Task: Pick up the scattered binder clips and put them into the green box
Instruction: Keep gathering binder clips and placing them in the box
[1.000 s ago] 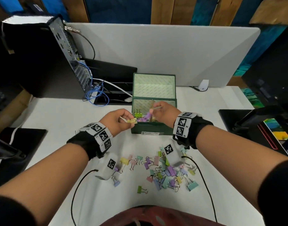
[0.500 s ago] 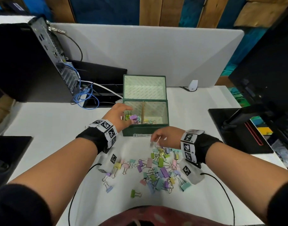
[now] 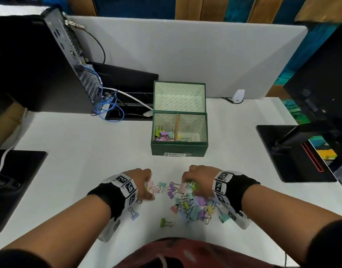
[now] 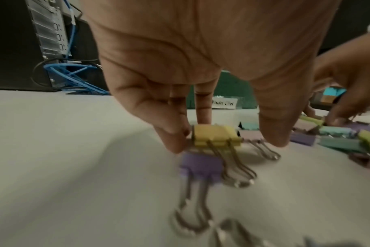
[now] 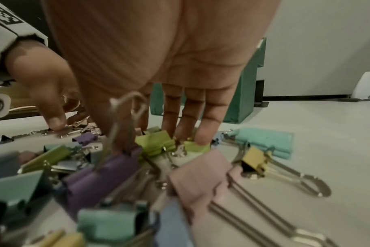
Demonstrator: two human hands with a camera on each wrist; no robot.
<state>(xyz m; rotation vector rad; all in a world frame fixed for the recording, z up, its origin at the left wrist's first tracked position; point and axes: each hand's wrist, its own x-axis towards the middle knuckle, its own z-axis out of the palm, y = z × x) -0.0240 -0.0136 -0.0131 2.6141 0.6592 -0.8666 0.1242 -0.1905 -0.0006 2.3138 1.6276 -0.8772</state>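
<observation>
Seen from the head, both hands are down on the white desk (image 3: 73,151) at the scatter of pastel binder clips (image 3: 191,206), which lies in front of the person, nearer than the green box (image 3: 178,148). The box stands open, its lid upright behind it, with a few clips already in the left compartment and a couple in the right. The left hand (image 3: 142,185) sits at the left edge of the scatter, the right hand (image 3: 198,179) at its far right part; a black computer tower (image 3: 40,60) with blue cables (image 3: 106,107) stands far left. In the left wrist view, the left hand's thumb and fingertips (image 4: 173,142) are curled down around a yellow clip (image 4: 216,137), touching its left end, so its grip is closing on that clip; a purple clip (image 4: 201,167) lies just under it, blurred. In the right wrist view, the right hand's fingertips (image 5: 203,137) press down among green clips (image 5: 156,142) in the pile; I cannot tell whether its grip holds one. A pink clip (image 5: 199,180) and a teal clip (image 5: 264,142) lie close by.
</observation>
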